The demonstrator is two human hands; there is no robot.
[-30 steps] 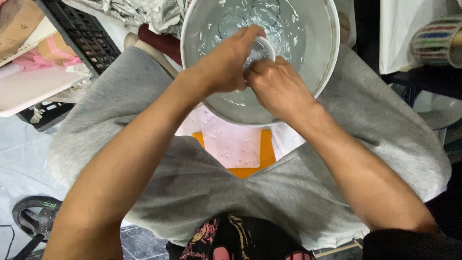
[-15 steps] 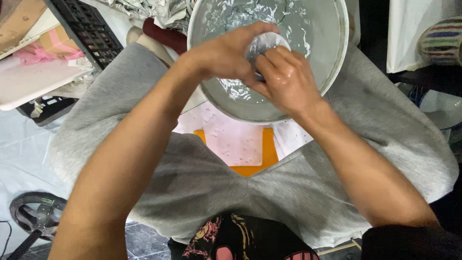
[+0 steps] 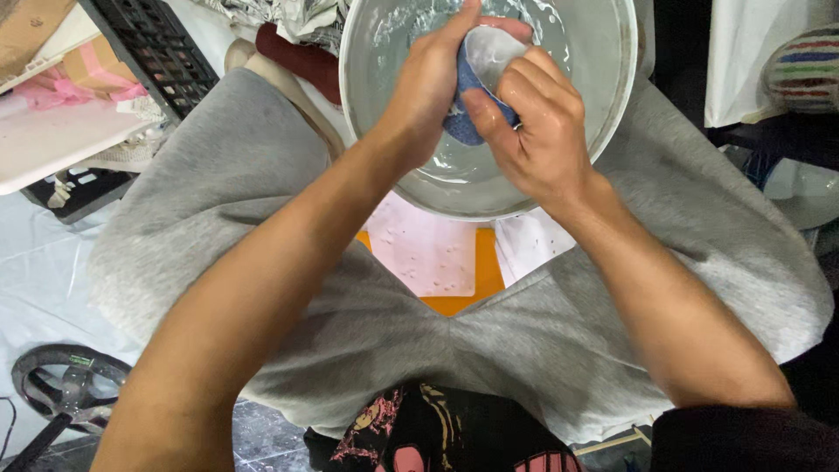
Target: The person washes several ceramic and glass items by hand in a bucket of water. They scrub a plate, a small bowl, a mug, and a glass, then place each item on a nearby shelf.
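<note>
A large grey basin with soapy water stands between my knees. Over it, my left hand and my right hand are both closed around a wet blue cloth. A pale, shiny round part of the bundle shows at its top between my fingers; I cannot tell what it is. The bundle is lifted just above the water surface.
My legs in grey shorts flank the basin. An orange stool with white paper lies below it. A black crate and white board sit at left, a striped object at right, a round black frame on the floor.
Both hands have lifted the bundle up and toward the basin's far side; the blue cloth now shows between them, where earlier only the pale round part was visible.
</note>
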